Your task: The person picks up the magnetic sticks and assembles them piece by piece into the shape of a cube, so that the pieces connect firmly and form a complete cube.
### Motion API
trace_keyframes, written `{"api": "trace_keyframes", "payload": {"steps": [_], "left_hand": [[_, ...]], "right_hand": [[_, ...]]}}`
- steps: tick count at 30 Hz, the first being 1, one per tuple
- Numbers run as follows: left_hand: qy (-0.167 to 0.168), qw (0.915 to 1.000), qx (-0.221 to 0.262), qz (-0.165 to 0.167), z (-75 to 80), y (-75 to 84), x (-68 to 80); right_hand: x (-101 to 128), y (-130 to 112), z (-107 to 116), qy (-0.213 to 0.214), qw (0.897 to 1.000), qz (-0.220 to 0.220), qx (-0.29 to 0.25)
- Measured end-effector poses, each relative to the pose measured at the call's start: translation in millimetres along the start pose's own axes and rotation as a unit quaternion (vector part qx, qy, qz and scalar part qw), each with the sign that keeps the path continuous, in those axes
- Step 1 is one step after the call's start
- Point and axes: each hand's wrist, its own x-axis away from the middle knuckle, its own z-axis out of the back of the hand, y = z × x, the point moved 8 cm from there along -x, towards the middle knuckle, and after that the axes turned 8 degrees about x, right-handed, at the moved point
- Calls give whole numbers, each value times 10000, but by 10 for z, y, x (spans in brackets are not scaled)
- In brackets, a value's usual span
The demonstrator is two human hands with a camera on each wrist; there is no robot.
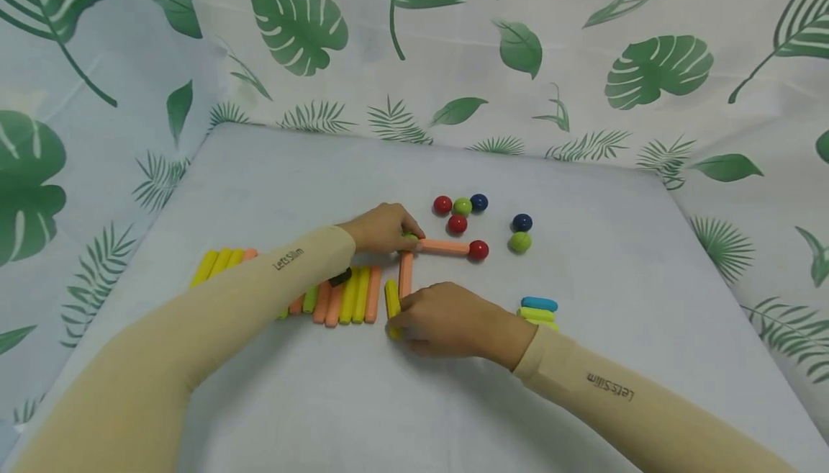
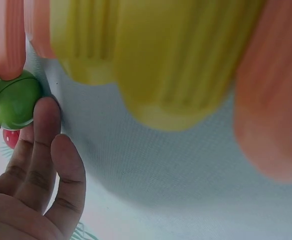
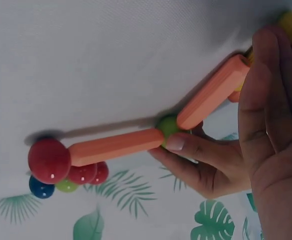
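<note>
A green ball [image 2: 16,101] joins two orange sticks at a corner, and my left hand [image 1: 383,228] pinches it between thumb and fingers. One orange stick [image 1: 444,246] runs right from it to a red ball [image 1: 478,250]. The other orange stick [image 1: 406,275] points toward me. My right hand [image 1: 450,320] holds a yellow stick [image 1: 391,300] near its close end, just left of that second orange stick. In the right wrist view, one end of the yellow stick shows past the fingertips [image 3: 266,42].
Left of the hands lies a row of yellow, orange and green sticks [image 1: 350,296], partly behind the left forearm. Several loose red, green and blue balls [image 1: 458,224] sit farther back. Short blue and lime sticks [image 1: 539,304] lie beyond the right wrist. A leaf-print cloth [image 1: 414,77] surrounds the table.
</note>
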Motion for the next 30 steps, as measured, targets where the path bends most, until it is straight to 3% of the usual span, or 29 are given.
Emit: {"api": "trace_keyframes", "payload": {"steps": [4,9,14,19,22,27,30], "left_hand": [[27,10000,-29,-27,5,3,6],[26,10000,41,-15,0,-3,15],[0,9999,136,42,-4,5,30],[-15,9998,174,101,-11,-3,29],[-12,9999,145,80,-13,-2,30],[-2,9999,98,78,-27,-8,26],[-16,9999,87,95,-37,-14,26]], "right_hand": [[68,-9,-24,-249,9994,40,-219],[118,-33,-36,-222,9991,48,-360],[159,50,-101,-365,9956,-595,-626],[294,334,-195,-963,9720,-2004,-759],[397,529,-226,-1133,9555,-2623,-739],[517,799,-292,-1328,9368,-3141,-783],[570,907,-344,-1618,9199,-3430,-999]]}}
